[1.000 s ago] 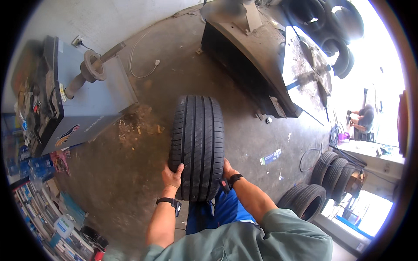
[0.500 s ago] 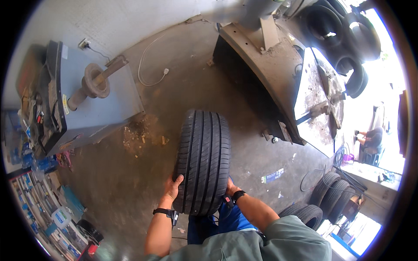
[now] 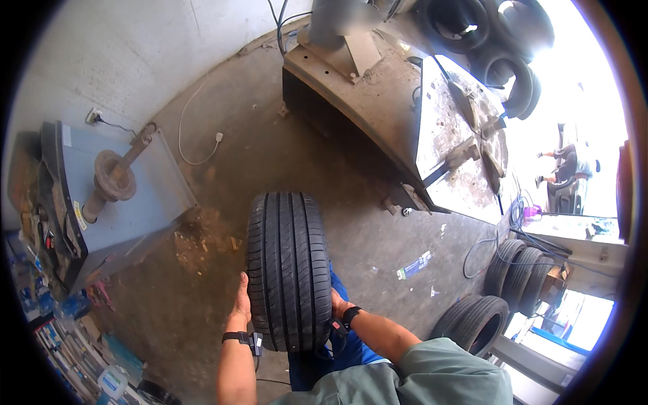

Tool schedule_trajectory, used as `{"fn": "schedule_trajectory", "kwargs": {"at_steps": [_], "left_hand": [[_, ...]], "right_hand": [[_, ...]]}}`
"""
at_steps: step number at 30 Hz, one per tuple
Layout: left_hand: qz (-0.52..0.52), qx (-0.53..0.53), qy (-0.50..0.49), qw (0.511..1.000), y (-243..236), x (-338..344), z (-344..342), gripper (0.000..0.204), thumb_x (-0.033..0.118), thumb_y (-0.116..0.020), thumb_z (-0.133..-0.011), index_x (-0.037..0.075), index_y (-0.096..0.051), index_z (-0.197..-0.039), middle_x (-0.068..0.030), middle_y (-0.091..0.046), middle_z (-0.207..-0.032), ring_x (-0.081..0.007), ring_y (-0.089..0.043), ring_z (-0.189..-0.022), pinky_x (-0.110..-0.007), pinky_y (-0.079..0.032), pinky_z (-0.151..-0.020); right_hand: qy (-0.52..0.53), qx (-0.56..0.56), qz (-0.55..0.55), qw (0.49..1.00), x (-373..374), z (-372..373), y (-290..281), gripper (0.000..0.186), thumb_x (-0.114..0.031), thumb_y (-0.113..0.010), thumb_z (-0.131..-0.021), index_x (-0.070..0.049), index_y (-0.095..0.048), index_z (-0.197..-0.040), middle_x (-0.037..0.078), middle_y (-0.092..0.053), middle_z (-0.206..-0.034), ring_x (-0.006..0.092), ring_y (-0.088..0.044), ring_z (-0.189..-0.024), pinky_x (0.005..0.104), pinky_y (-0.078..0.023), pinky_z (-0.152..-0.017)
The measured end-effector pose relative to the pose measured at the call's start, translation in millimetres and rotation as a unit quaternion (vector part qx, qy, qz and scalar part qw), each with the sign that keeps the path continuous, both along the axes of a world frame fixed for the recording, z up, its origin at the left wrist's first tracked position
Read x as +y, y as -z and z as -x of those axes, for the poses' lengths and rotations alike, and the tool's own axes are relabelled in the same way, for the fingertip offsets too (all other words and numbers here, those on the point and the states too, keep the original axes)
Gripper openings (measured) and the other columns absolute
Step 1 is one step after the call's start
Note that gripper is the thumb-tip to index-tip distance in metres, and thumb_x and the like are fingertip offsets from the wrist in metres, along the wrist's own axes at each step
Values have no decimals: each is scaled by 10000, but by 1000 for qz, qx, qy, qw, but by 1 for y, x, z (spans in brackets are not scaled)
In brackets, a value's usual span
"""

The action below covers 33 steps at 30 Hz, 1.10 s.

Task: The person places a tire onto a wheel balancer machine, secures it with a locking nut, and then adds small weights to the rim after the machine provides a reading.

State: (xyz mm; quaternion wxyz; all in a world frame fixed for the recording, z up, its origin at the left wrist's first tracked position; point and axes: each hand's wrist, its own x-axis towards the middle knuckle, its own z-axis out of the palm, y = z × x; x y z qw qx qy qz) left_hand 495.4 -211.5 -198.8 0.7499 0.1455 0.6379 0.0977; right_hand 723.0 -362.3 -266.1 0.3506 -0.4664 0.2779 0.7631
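A black, ribbed rubber tyre [image 3: 287,270] is upright before the person's blue trousers [image 3: 345,352].
The left hand [image 3: 241,300] lies unclenched along its left side; the right hand [image 3: 338,303] touches its right, fingers hidden, grip unclear. Lower left is a translucent plastic jug [image 3: 111,382], contents unclear; beyond, a black tray [image 3: 66,219] atop a grey metal machine [image 3: 121,223] holds small jumbled items; far right, a brown cardboard box [image 3: 555,278].

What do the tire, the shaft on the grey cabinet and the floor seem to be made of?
Tire: rubber, matte black, with moulded grooves running along the tread. Shaft: probably metal, rigid-looking, dull brown as if rusted or dusty. Floor: likely concrete, grey with blotchy stains and no visible tiling; a coating can't be ruled out.
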Motion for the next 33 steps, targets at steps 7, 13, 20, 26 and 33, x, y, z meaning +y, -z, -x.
{"fn": "schedule_trajectory", "kwargs": {"at_steps": [7, 13, 20, 26, 33], "left_hand": [[-7, -36, -10, 999, 4, -22, -7, 1025, 800, -416, -835, 8, -335, -1481, -124, -380, -1515, -278, -366, -1380, -398, -262, -1148], [-25, -51, -39, 998, 4, -46, -17, 906, 734, -329, -909, 54, -296, -1507, -118, -327, -1547, -315, -300, -1421, -448, -259, -1157], [7, -62, -31, 998, 26, -37, 6, 864, 704, -292, -935, 68, -257, -1519, -117, -263, -1575, -344, -287, -1421, -458, -237, -1171], [31, -120, -65, 990, 39, -27, 17, 876, 719, -305, -921, 73, -289, -1512, -118, -280, -1569, -356, -305, -1412, -460, -270, -1158], [32, -68, -20, 997, 30, -12, -1, 839, 680, -276, -948, 64, -259, -1518, -115, -273, -1571, -346, -296, -1419, -446, -246, -1172]], "right_hand": [[-60, -172, 12, 983, -5, -26, -23, 516, -418, -434, -994, -8, -584, -1269, 120, -665, -1180, 226, -625, -1055, 340, -472, -951], [-38, -170, 24, 984, 7, -37, -8, 629, -517, -378, -983, -19, -556, -1324, 130, -628, -1251, 246, -568, -1168, 343, -392, -1038], [-180, -225, 17, 957, 16, -47, -14, 619, -490, -372, -979, -15, -534, -1341, 152, -583, -1316, 243, -538, -1214, 331, -388, -1022], [-45, -74, 29, 996, 38, -38, 7, 574, -436, -341, -995, -19, -538, -1336, 125, -614, -1285, 254, -571, -1168, 352, -406, -1013], [41, -7, 46, 998, 32, -37, 30, 595, -492, -354, -996, -30, -560, -1309, 118, -637, -1257, 247, -599, -1123, 354, -423, -1006]]}}
